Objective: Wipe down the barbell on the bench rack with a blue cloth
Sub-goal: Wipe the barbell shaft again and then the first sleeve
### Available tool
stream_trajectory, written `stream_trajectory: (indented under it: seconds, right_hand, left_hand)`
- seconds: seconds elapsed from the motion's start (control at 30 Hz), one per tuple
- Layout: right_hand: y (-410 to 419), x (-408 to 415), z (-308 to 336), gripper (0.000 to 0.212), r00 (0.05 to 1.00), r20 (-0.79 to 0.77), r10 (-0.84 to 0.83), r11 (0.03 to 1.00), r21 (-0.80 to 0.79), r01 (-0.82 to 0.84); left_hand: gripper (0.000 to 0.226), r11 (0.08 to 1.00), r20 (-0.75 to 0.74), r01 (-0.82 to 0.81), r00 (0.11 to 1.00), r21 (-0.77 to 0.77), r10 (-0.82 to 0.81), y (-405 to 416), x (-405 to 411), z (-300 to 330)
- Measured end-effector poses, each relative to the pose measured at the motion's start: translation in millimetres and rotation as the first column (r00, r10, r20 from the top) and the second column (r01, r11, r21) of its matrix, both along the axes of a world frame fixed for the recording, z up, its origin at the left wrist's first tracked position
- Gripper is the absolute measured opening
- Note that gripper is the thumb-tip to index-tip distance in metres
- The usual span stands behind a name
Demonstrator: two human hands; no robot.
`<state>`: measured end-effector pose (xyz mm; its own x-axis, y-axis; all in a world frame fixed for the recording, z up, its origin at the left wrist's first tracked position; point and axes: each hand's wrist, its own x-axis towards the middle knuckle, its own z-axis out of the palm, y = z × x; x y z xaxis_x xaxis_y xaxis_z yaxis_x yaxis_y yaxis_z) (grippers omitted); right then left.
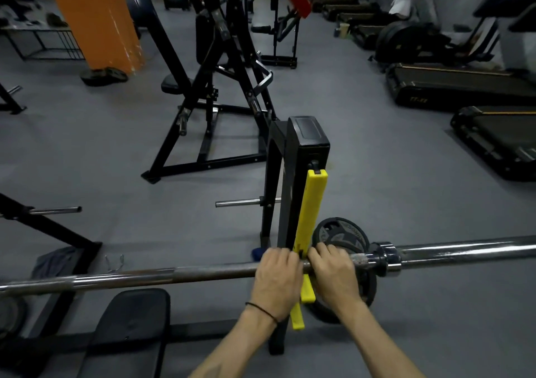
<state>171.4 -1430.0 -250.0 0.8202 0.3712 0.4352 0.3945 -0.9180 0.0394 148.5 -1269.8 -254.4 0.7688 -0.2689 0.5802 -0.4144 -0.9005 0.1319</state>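
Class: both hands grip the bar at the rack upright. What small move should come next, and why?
Probably slide the left hand leftward along the bar. A bit of blue cloth shows beyond its knuckles, the right hand steadies the bar beside the yellow guard, and the long shaft to the left awaits wiping.

Barbell [179, 274] lies across the frame from 9 to 3 o'clock, resting on the rack upright [301, 192] at centre. Left hand [277, 282] and right hand [333, 273] sit on the bar either side of the upright. Weight plate [342, 232] behind right hand. Bench pad [127, 334] at 7 o'clock, before the bar. Treadmills [458, 84] at 2 o'clock.
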Motion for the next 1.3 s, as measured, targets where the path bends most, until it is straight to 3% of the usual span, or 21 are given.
stream_trajectory:
  seconds: [0.07,0.23,0.37,0.5,0.63,0.77,0.83,0.9,1.0,1.17,1.3]
  right_hand:
    - [-5,9,9,0.018,0.996,-0.080,0.033,0.997,-0.061,-0.038]
    - [-2,15,23,0.033,0.965,-0.260,-0.004,0.989,-0.146,-0.036]
    - [-1,17,33,0.024,0.941,-0.338,-0.029,0.958,-0.276,-0.070]
    - [1,20,38,0.018,0.914,-0.405,-0.016,0.955,-0.277,-0.106]
    - [-4,24,27,0.033,0.931,-0.363,-0.050,0.953,-0.297,-0.064]
    - [-6,23,33,0.020,0.945,-0.326,0.017,0.944,-0.307,-0.123]
    - [-7,23,32,0.020,0.959,-0.282,0.032,0.950,-0.291,-0.117]
    - [-8,21,30,0.032,0.953,-0.302,0.037,0.965,-0.238,-0.113]
    - [-8,25,23,0.036,0.966,-0.251,0.068,0.974,-0.194,-0.119]
    - [-7,22,19,0.036,0.965,-0.258,0.048,0.976,-0.195,-0.101]
    - [-11,25,16,0.035,0.970,-0.238,0.050,0.981,-0.170,-0.093]
  left_hand:
    - [0.007,0.999,0.014,0.026,1.000,-0.041,-0.026,12,0,-7]
    - [0.034,0.994,0.012,0.105,0.994,-0.037,-0.104,96,-17,-20]
    - [0.033,0.996,-0.057,-0.032,0.998,-0.080,0.027,124,-32,-12]
    - [0.028,0.972,-0.040,-0.191,0.981,-0.134,0.188,48,-16,-8]
    - [0.036,0.975,-0.080,-0.147,0.988,-0.164,0.135,-18,-13,-13]
    - [0.033,1.000,-0.022,-0.026,0.999,-0.009,0.026,50,-19,-7]
    - [0.029,0.997,-0.017,-0.070,0.997,0.043,0.071,93,-28,-5]
    - [0.027,0.983,-0.022,-0.150,0.988,0.107,0.154,119,-40,-4]
    - [0.022,0.952,-0.026,-0.292,0.955,0.093,0.295,97,-37,-1]
    - [0.012,0.985,-0.069,-0.169,0.983,0.020,0.170,-8,-12,-3]
    - [0.031,0.988,-0.031,-0.076,0.996,0.137,0.081,45,-21,-10]
